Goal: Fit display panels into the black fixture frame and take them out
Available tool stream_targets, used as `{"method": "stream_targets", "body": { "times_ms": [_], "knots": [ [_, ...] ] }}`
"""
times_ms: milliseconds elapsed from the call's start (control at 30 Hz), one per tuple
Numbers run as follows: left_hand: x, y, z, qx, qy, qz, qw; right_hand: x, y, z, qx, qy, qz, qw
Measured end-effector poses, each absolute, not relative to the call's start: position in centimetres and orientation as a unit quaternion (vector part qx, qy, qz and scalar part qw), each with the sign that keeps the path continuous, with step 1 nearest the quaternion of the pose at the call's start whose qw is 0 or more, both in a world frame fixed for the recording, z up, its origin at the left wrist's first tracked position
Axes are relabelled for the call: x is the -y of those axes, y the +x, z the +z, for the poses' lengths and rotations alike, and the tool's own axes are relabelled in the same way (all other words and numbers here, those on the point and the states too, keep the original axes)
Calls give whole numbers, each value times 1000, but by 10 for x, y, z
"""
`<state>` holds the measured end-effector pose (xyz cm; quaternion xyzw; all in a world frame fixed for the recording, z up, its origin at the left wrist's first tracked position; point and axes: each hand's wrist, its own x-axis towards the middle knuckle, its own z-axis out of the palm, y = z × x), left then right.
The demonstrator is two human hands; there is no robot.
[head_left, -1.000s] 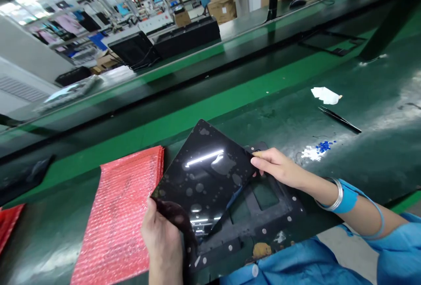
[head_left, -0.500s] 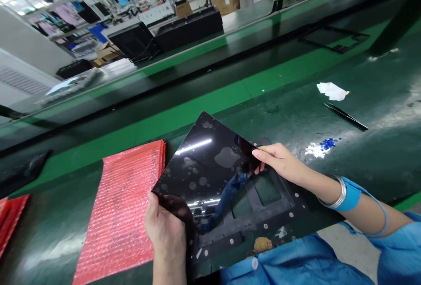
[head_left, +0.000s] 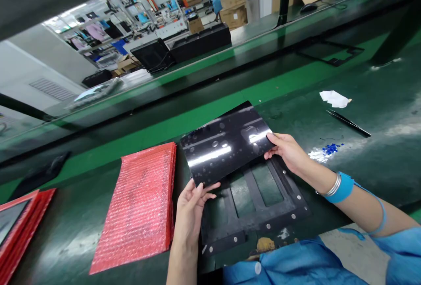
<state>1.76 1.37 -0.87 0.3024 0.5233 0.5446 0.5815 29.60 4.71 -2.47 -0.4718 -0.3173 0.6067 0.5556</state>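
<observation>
I hold a glossy black glass panel (head_left: 223, 142) in the air above a black frame jig (head_left: 259, 208) that lies on the green bench. My left hand (head_left: 194, 208) grips the panel's near left corner with the fingers curled round its edge. My right hand (head_left: 287, 151) pinches the panel's right corner. The panel is tilted, its far edge raised, and it reflects ceiling lights. The jig has open windows and several silver studs along its bars.
A stack of red bubble-wrap bags (head_left: 144, 201) lies left of the jig, with more red bags (head_left: 16, 228) at the far left. Black tweezers (head_left: 348, 122), crumpled white paper (head_left: 335, 98) and blue bits (head_left: 330, 148) sit to the right. A green conveyor (head_left: 197, 96) runs behind.
The panel has turned from a steep diagonal to a flatter, wider pose and moved up off the jig. My left hand shifted from its lower corner to the near left corner.
</observation>
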Motion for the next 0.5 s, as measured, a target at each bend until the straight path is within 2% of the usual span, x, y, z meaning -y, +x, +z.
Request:
{"method": "stream_targets", "body": {
  "times_ms": [267, 500],
  "knots": [
    [-27, 24, 3, -582, 273, 567, 515, -47, 297, -22, 361, -445, 633, 521],
    [-106, 35, 28, -599, 398, 521, 460, -52, 302, -21, 315, -474, 590, 573]
  ]
}}
